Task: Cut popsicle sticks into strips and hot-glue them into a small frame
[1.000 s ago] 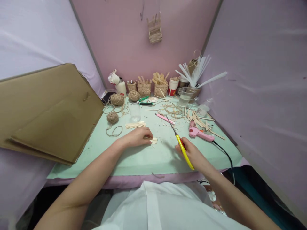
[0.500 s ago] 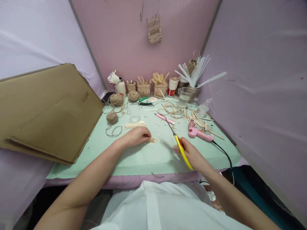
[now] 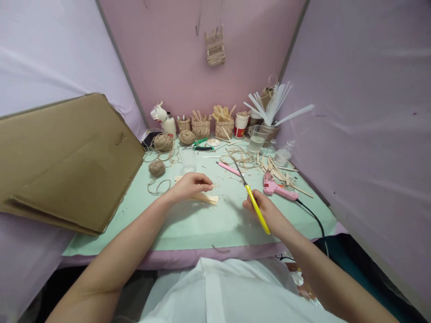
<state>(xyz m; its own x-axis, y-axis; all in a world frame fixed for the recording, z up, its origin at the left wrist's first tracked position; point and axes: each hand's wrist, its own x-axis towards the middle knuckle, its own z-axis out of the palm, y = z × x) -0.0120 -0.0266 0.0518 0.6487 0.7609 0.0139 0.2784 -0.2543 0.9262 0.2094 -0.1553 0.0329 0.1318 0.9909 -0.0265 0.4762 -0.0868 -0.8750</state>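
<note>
My left hand [image 3: 190, 185] hovers over the pale green mat [image 3: 202, 220], fingertips pinching a thin wooden stick [image 3: 213, 185]. Under it lies a small stack of flat wooden sticks [image 3: 206, 198]. My right hand [image 3: 264, 211] grips yellow-handled scissors [image 3: 251, 197], blades pointing up and away toward the back of the table. The two hands are about a hand's width apart.
A pink glue gun [image 3: 278, 190] with a black cord [image 3: 311, 217] lies right of the scissors. Twine balls [image 3: 157, 168], a clear cup [image 3: 188, 159], baskets of sticks [image 3: 225, 123], a pink stick [image 3: 229, 168] and loose sticks [image 3: 276, 170] crowd the back. Folded cardboard [image 3: 67, 157] leans at left.
My left hand has lifted off the stick stack and moved back a little, now pinching one stick. The right hand with the scissors shifted slightly up and left.
</note>
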